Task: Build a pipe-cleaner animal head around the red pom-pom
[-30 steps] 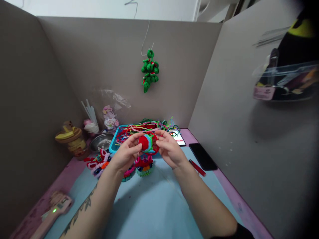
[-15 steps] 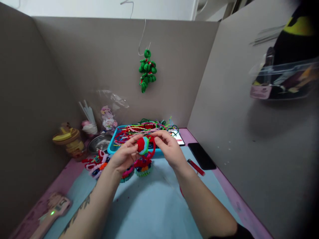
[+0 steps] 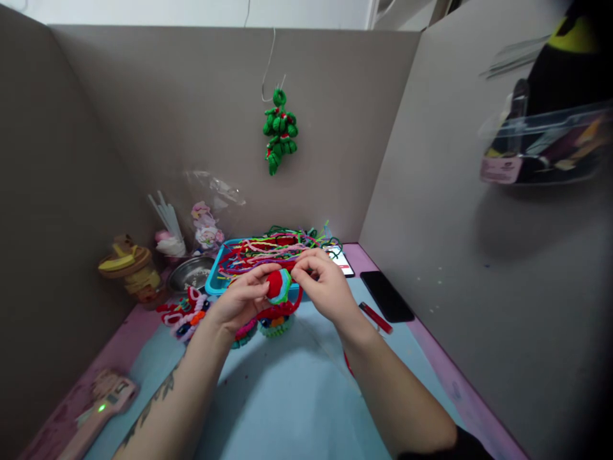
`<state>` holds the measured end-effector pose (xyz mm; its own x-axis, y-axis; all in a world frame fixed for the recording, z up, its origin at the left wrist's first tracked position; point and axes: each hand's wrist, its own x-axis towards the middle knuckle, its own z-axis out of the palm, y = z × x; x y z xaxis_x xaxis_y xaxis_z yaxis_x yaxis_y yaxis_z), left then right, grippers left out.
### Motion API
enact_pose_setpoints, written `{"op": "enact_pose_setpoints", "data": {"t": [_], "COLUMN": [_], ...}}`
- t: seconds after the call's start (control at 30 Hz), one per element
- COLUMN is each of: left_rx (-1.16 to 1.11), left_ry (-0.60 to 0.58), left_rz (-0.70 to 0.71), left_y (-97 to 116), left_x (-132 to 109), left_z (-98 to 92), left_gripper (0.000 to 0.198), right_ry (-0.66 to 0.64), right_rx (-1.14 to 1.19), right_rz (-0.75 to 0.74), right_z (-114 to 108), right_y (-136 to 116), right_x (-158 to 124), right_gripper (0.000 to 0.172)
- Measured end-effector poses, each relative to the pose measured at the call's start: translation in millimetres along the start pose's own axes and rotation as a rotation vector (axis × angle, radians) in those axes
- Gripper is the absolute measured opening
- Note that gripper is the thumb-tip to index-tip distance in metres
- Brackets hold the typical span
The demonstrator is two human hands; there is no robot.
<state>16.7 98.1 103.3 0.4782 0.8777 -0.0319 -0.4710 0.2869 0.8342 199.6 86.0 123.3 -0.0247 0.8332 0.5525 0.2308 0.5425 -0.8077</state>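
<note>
1. Left hand: fingers narrow, pinched on the left side of a small ball wound in red, blue and green.
2. Right hand: fingers closed on the ball's upper right edge, thumb and forefinger tips together.
3. The ball is held in the air between both hands, above the counter and just in front of the tray.
4. A red stem loops down from the ball.
5. The tray is blue and heaped with pipe cleaners in mixed colours.
6. Finished pieces sit on the counter right below the ball.
7. Steel bowl just left of the tray.
8. Dark phone and red pen lie to the right of the right hand.
9. Glue gun at the near left, well apart from the hands.
10. A green ornament hangs on the back wall.
</note>
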Motion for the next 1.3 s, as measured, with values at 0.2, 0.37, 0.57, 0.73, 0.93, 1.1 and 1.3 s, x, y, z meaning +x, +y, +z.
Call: {"op": "enact_pose_setpoints", "data": {"t": [0.2,0.37,0.57,0.73,0.93,1.1,1.3], "left_rx": [0.027,0.067,0.060,0.067,0.212,0.302,0.296], "left_ry": [0.019,0.020,0.101,0.196,0.204,0.231,0.248], "left_rz": [0.001,0.009,0.141,0.354,0.515,0.537,0.583], "left_y": [0,1,5,0,-11,-18,-24], "left_x": [0,-1,0,4,2,3,5], "left_z": [-0.6,-2.9,-1.7,3.8,12.5,15.3,15.6], "left_gripper": [0.036,0.036,0.039,0.042,0.035,0.035,0.032], "right_ry": [0.016,0.015,0.119,0.125,0.105,0.038,0.136], "right_rx": [-0.016,-0.014,-0.028,-0.236,-0.306,-0.058,-0.036], "right_rz": [-0.022,-0.015,-0.055,-0.220,-0.167,-0.024,0.012], "right_z": [0,4,5,10,20,29,36], "right_y": [0,5,1,-4,4,12,12], "right_x": [-1,0,-4,-11,-12,-11,-13], "right_gripper": [0.016,0.016,0.010,0.014,0.021,0.021,0.012]}}
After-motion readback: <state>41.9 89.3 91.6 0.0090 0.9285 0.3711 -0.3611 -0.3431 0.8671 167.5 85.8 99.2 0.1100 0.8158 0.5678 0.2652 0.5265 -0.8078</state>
